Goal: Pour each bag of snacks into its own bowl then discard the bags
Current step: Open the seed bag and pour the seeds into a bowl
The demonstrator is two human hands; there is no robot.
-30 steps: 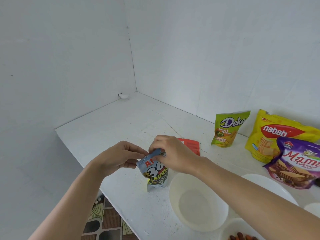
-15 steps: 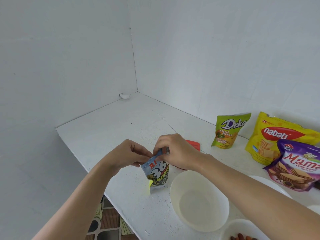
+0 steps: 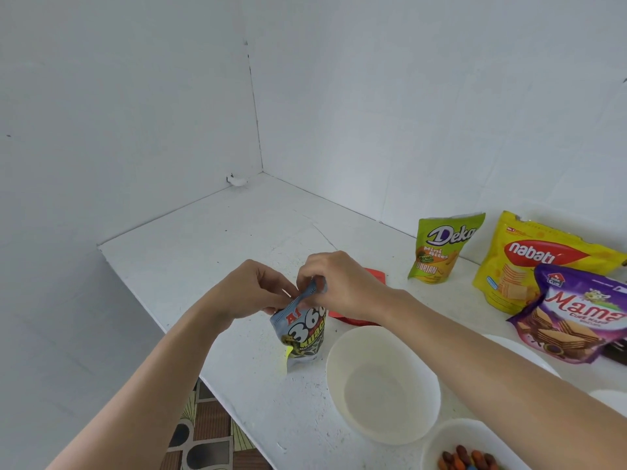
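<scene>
I have both hands — left hand and right hand — pinching the small snack bag's top near the worktop's front edge, beside an empty white bowl.

White table with green bag, yellow bag, purple bag, white bowl

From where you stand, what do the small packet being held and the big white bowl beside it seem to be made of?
Small packet: thin glossy printed film, plastic or foil; it crumples, with a crimped top seam where the left hand and right hand pinch it. White bowl: probably plastic, smooth dull sheen, thin rim; could be ceramic.
</scene>
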